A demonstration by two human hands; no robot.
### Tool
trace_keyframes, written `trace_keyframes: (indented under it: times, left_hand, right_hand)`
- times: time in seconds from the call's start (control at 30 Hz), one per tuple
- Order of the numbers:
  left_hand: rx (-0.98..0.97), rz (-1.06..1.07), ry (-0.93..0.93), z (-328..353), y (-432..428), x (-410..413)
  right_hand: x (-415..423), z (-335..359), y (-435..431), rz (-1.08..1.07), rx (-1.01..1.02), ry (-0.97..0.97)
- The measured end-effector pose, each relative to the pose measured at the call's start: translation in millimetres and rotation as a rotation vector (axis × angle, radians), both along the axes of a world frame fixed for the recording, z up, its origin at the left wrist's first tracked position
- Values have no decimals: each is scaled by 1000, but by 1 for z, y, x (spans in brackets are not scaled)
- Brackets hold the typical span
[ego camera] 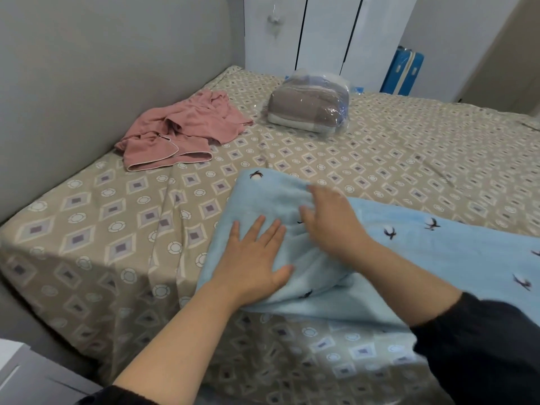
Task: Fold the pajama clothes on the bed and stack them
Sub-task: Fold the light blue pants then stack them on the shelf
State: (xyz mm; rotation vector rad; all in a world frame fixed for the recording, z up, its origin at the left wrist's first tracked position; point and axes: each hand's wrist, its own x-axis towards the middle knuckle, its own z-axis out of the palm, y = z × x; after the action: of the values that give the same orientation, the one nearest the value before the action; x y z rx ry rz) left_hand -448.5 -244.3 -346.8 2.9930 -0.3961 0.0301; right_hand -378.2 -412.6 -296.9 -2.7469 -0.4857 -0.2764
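Observation:
A light blue pajama garment (438, 258) with small dark bird prints lies spread across the near right part of the bed (87, 229). My left hand (257, 255) rests flat on its left end, fingers apart. My right hand (330, 220) lies on the fabric just beyond, its fingers curled at a fold near the garment's far edge; whether it pinches the cloth I cannot tell. A crumpled pink pajama garment (181, 130) with white piping lies at the far left of the bed, near the wall.
A folded blanket in a clear plastic bag (309, 105) sits at the far middle of the bed. Grey wall panels run along the left. White wardrobe doors (321, 33) and a blue suitcase (404, 73) stand behind the bed.

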Motion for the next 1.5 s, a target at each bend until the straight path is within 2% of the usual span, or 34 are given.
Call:
trace_keyframes:
  times: [0.03,0.1,0.2,0.27,0.37,0.43,0.53,0.57,0.63,0.67,0.7,0.77,0.8,0.83,0.97,1.03,1.27,1.5]
  left_hand:
    - [-9,0,4,1,1,1]
    - [-32,-4,21,4,2,1]
    - [-38,-3,32,6,1,1]
    - [-36,4,26,4,1,-1]
    - [-81,18,5,4,1,0]
    - [-219,47,25,6,2,5]
    - [-539,124,30,16,11,16]
    - [-593,185,-4,18,16,19]
    - [-571,359,-44,21,27,21]
    - [-612,446,-7,21,32,22]
    - [-743,524,62,23,36,23]
    - [-1137,613,238,29,44,26]
    - [-1271,626,328,31,49,28]
    - [-1322,622,413,34,53,29]
    - [-1292,582,695,42,58,32]
    - [-1236,598,753,47,55,33]
    - [-1194,678,515,68,61,27]
    - [-1075,767,365,108,128,-5]
  right_hand:
    - [-16,-13,-4,41,-88,60]
    - [-26,-31,-25,-32,-202,217]
    - [-12,-24,-46,-233,-125,380]
    - [-6,-13,-42,-271,-83,353]
    - [-17,-13,-24,-238,-9,168]
    - [-32,-27,-14,-210,-61,208]
    - [-43,-48,-13,-239,-46,236]
    - [-42,-50,-14,-243,-24,229]
    - [-38,-51,-15,-241,2,216]
    - [-38,-52,-15,-237,12,212]
    - [-38,-53,-15,-234,15,207]
    - [-38,-57,-16,-229,8,196]
    - [-36,-57,-17,-222,3,198]
    - [-35,-58,-19,-211,2,204]
    - [-34,-55,-20,-180,-5,229]
    - [-38,-49,-19,-178,-5,240]
    - [-59,-26,-14,-182,35,243]
    - [-71,-1,23,-109,227,422]
